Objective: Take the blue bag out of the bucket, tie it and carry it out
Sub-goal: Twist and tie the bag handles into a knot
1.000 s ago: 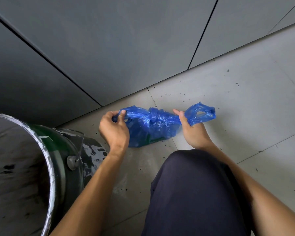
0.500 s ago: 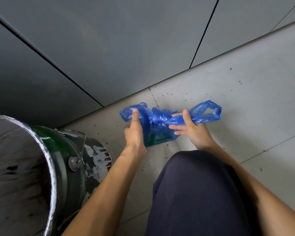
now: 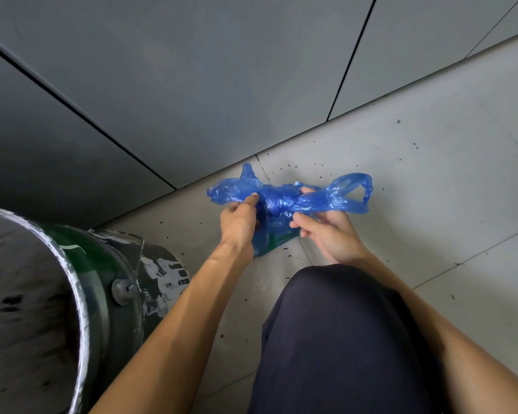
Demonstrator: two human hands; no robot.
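The blue bag (image 3: pixel 277 201) is out of the bucket, held just above the grey floor tiles near the wall's foot. Its two handles are twisted into a knot at the middle; one loop sticks out to the right, a short end to the left. My left hand (image 3: pixel 240 224) pinches the left end beside the knot. My right hand (image 3: pixel 326 234) grips the right handle under the knot, its fingers curled around the plastic. The bag's lower body hangs behind both hands. The green metal bucket (image 3: pixel 102 270), smeared with white paint, stands at the lower left.
A grey panelled wall (image 3: pixel 222 85) rises just behind the bag. My knee in dark trousers (image 3: pixel 341 339) fills the lower middle. The floor tiles (image 3: pixel 431 174) stretch off to the right, dotted with small dark specks.
My hands moved closer together at the knot. The left hand shifted right from the bag's left end and took hold beside the knot; the right hand closed under the right handle.
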